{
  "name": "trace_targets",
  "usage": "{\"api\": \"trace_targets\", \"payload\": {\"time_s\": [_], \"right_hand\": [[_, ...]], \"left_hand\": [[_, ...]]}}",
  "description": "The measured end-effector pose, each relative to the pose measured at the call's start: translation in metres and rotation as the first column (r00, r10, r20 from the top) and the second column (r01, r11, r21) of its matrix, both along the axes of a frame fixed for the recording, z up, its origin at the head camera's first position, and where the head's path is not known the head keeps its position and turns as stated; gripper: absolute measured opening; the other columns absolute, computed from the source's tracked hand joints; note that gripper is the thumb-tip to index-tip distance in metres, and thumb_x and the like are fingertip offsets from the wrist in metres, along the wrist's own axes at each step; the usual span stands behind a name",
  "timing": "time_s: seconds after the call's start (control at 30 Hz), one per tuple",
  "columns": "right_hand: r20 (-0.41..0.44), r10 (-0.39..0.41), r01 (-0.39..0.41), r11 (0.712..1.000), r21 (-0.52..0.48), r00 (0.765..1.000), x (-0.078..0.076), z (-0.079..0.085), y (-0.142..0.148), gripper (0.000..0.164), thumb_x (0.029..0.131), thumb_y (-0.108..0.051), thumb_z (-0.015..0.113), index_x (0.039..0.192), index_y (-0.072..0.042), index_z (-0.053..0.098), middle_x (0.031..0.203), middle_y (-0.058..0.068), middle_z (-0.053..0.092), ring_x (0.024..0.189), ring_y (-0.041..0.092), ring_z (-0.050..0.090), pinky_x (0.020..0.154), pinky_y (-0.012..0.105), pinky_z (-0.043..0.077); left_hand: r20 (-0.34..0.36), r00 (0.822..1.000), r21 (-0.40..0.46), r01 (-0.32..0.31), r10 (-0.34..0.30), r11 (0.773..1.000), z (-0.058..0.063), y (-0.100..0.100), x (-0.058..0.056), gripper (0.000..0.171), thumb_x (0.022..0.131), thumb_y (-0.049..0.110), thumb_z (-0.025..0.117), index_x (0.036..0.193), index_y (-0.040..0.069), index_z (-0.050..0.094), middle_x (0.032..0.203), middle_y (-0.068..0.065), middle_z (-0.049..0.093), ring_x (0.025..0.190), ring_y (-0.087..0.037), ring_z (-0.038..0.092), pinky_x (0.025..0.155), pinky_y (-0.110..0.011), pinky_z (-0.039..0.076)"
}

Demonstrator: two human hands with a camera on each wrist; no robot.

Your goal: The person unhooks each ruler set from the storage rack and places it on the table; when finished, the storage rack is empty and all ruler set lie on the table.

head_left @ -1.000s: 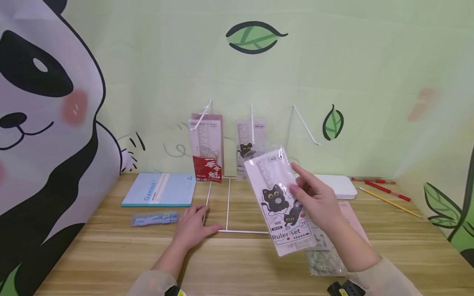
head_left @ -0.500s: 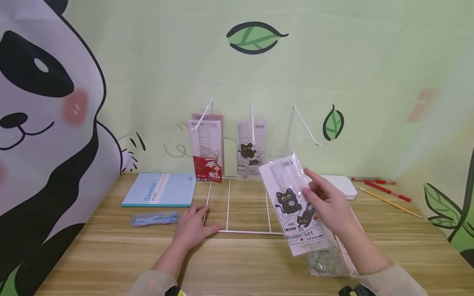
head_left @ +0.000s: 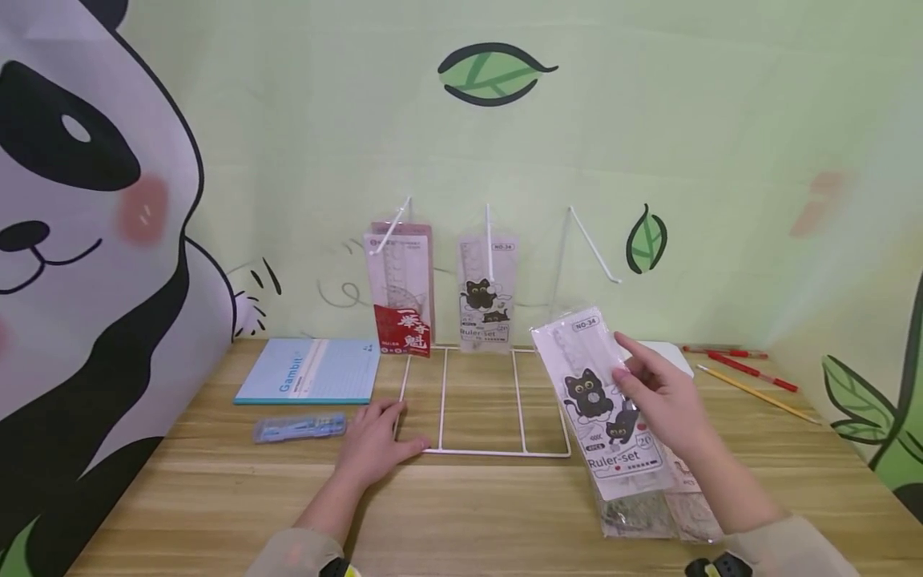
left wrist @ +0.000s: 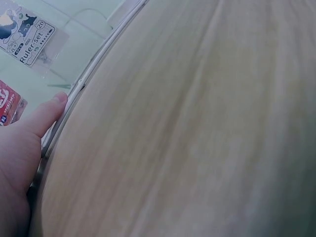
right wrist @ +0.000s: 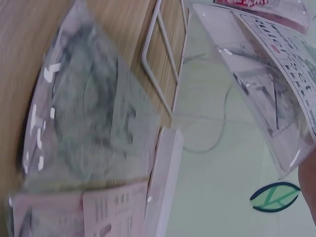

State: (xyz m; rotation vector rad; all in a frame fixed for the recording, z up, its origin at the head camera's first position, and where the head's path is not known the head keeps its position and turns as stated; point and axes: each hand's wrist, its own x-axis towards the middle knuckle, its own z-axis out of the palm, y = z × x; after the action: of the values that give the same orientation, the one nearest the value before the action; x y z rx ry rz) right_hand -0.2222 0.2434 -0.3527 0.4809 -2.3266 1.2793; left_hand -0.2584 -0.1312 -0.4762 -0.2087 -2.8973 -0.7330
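Observation:
In the head view my right hand (head_left: pixel 667 409) pinches the right edge of a ruler set (head_left: pixel 609 401) in a clear packet with black cats on its card. The packet tilts, its top leaning left, and overlaps other packets behind it. In the right wrist view the ruler set (right wrist: pixel 276 74) shows its clear back and the rulers inside. My left hand (head_left: pixel 376 437) rests at the front left corner of a white wire rack (head_left: pixel 497 454), its thumb (left wrist: pixel 54 108) along the wire. A matching cat ruler set (head_left: pixel 487 296) hangs from the rack's middle hook.
A red and white ruler set (head_left: pixel 400 288) hangs on the left hook; the right hook (head_left: pixel 594 244) slants forward. Packets (head_left: pixel 638 517) lie under my right hand. Left are a blue notebook (head_left: pixel 310 370) and a blue plastic case (head_left: pixel 299 427); right, red pens (head_left: pixel 750 371) and a yellow pencil (head_left: pixel 757 394).
My right hand has moved right and slightly down with the ruler set, uncovering the cat ruler set on the middle hook and more of the rack's base. My left hand has stayed in place.

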Motion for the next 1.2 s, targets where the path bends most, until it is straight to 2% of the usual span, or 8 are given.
{"api": "trace_targets", "payload": {"time_s": [0.23, 0.53, 0.8, 0.97, 1.2], "right_hand": [[0.089, -0.053, 0.047, 0.997, 0.067, 0.995, -0.005, -0.001, 0.023, 0.046, 0.093, -0.015, 0.059, 0.138, -0.010, 0.048, 0.085, 0.008, 0.055, 0.064, 0.010, 0.050, 0.044, 0.027, 0.046], [0.135, -0.113, 0.101, 0.991, 0.092, 0.984, -0.009, -0.007, 0.055, 0.048, 0.093, -0.022, 0.059, 0.138, -0.008, 0.047, 0.085, 0.004, 0.056, 0.062, 0.009, 0.052, 0.044, 0.026, 0.046], [0.194, -0.186, 0.158, 0.976, 0.149, 0.963, -0.008, -0.008, 0.084, 0.050, 0.095, -0.029, 0.055, 0.140, -0.010, 0.044, 0.094, 0.012, 0.055, 0.058, 0.010, 0.052, 0.040, 0.028, 0.046], [0.217, -0.225, 0.186, 0.965, 0.184, 0.950, -0.008, -0.011, 0.098, 0.051, 0.096, -0.033, 0.052, 0.141, -0.011, 0.042, 0.100, 0.016, 0.055, 0.062, 0.011, 0.053, 0.044, 0.029, 0.047], [0.235, -0.277, 0.229, 0.950, 0.212, 0.932, -0.005, -0.013, 0.116, 0.053, 0.096, -0.037, 0.050, 0.141, -0.010, 0.042, 0.101, 0.013, 0.054, 0.064, 0.012, 0.053, 0.047, 0.028, 0.047]], "left_hand": [[-0.001, 1.000, -0.001, 0.005, -0.005, 1.000, 0.003, 0.001, 0.000, 0.085, 0.072, 0.062, 0.068, 0.133, 0.005, 0.053, 0.133, -0.014, 0.047, 0.120, -0.034, 0.039, 0.099, -0.053, 0.033], [0.011, 1.000, -0.001, 0.003, -0.003, 1.000, 0.001, 0.001, 0.000, 0.086, 0.072, 0.063, 0.068, 0.133, 0.005, 0.052, 0.133, -0.015, 0.047, 0.120, -0.034, 0.039, 0.099, -0.052, 0.033], [0.002, 1.000, -0.002, 0.005, -0.005, 1.000, 0.002, 0.001, 0.001, 0.085, 0.072, 0.062, 0.068, 0.132, 0.004, 0.053, 0.133, -0.015, 0.047, 0.120, -0.034, 0.039, 0.099, -0.051, 0.034], [0.006, 1.000, -0.002, 0.003, -0.003, 1.000, 0.002, 0.001, 0.002, 0.085, 0.072, 0.062, 0.069, 0.132, 0.004, 0.053, 0.133, -0.015, 0.047, 0.119, -0.034, 0.040, 0.098, -0.051, 0.034], [0.001, 1.000, -0.007, 0.002, -0.002, 1.000, 0.002, 0.000, 0.002, 0.085, 0.072, 0.063, 0.068, 0.133, 0.005, 0.053, 0.133, -0.014, 0.047, 0.119, -0.033, 0.040, 0.098, -0.050, 0.034]]}}
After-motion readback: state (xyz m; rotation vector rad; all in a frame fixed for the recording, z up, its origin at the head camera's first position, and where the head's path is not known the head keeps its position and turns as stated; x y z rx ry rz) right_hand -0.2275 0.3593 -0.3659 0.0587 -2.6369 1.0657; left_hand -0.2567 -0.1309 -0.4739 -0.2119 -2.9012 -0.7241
